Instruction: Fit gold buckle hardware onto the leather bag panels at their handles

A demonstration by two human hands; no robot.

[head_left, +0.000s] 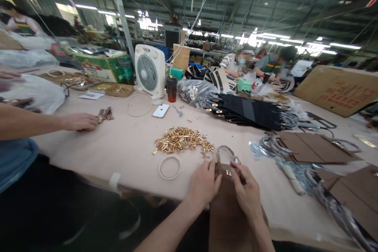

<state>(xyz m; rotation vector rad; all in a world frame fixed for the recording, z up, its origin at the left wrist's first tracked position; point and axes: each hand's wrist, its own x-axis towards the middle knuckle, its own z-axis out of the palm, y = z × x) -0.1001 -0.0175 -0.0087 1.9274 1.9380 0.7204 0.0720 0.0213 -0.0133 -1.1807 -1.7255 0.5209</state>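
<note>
A brown bag panel [226, 212] hangs over the table's front edge, its top lying on the tabletop. A handle loop [226, 149] in clear wrapping rises from that top end. A small gold clasp piece [228, 173] shows on the panel between my hands. My left hand [204, 181] grips the panel's left upper edge beside the handle's base. Closed on the right upper edge is my right hand [245, 181], with its fingertips close to the gold piece. Just beyond my hands lies a heap of small gold metal fittings [181, 140].
A roll of tape [169, 167] lies left of my hands. Farther back are a phone [161, 110], a dark tumbler [171, 88] and a white fan [150, 71]. Black panels [251, 110] are stacked behind; brown panels [315, 147] lie right. A co-worker's hand [81, 121] rests at left.
</note>
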